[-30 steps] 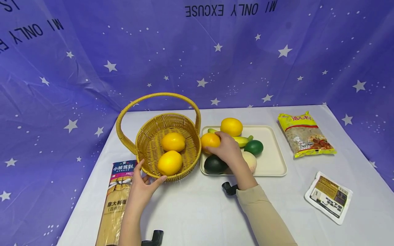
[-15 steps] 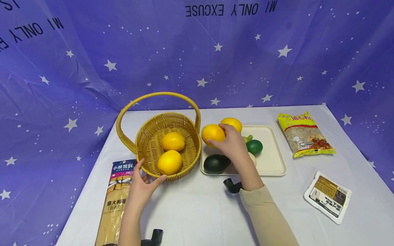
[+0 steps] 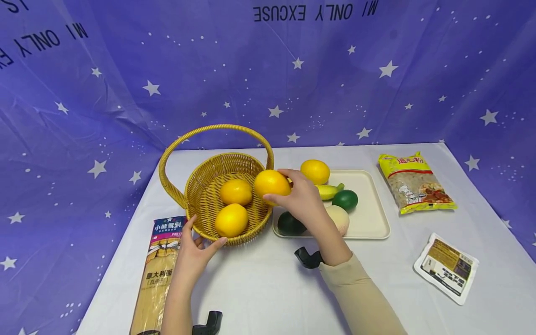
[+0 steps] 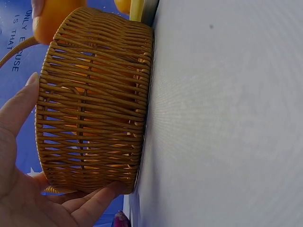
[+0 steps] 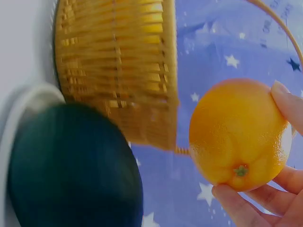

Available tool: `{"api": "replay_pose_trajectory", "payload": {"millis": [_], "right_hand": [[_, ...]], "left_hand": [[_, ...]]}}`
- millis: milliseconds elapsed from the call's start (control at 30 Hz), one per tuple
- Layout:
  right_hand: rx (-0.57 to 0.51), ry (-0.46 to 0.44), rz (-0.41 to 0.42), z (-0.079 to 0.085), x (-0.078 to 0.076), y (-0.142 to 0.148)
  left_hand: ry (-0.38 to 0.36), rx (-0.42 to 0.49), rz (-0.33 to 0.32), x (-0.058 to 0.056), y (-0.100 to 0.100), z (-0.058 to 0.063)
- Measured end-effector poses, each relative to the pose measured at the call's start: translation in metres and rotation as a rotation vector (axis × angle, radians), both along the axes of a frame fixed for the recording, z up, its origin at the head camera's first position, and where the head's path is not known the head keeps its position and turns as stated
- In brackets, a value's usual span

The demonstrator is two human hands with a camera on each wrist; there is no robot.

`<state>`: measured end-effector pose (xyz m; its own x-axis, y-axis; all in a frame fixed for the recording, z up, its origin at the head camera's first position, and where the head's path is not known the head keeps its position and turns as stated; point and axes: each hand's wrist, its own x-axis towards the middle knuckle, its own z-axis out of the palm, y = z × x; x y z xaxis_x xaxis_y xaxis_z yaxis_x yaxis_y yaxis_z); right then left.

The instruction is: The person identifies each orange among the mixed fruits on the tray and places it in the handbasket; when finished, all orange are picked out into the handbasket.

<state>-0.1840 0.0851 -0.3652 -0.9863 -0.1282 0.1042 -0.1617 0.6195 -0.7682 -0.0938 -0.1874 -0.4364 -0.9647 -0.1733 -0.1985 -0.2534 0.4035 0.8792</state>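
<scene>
My right hand pinches an orange between thumb and fingers, held up beside the right rim of a wicker basket. In the right wrist view the orange shows its green stem mark, apart from the basket wall. My left hand holds the basket at its front left, thumb at the rim. The left wrist view has that hand's fingers along the woven outer side. Two yellow-orange fruits, the rear one and the front one, lie inside the basket.
A cream tray holds a banana, a dark green fruit, a smaller green fruit, a pale round fruit and another yellow-orange fruit. Spaghetti lies left; a macaroni bag and white packet lie right.
My right hand has lifted the orange off the tray and carried it left to the basket's right rim. The left hand and the basket stay in place.
</scene>
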Motion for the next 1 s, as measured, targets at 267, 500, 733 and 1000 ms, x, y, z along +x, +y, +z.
{"api": "replay_pose_trajectory", "payload": {"millis": [267, 500, 733, 1000], "right_hand": [[0.048, 0.038, 0.091, -0.007, 0.0, -0.025], [0.104, 0.058, 0.125, -0.016, -0.005, -0.042], [0.181, 0.068, 0.138, -0.019, -0.005, -0.051], [0.251, 0.059, 0.152, -0.016, -0.004, -0.055]], "left_hand": [[-0.002, 0.0, 0.001, 0.0, 0.0, 0.0], [-0.005, -0.002, 0.002, 0.0, 0.0, 0.001], [0.0, -0.005, 0.003, -0.001, 0.001, 0.001], [-0.005, -0.016, 0.001, 0.0, 0.0, 0.001]]}}
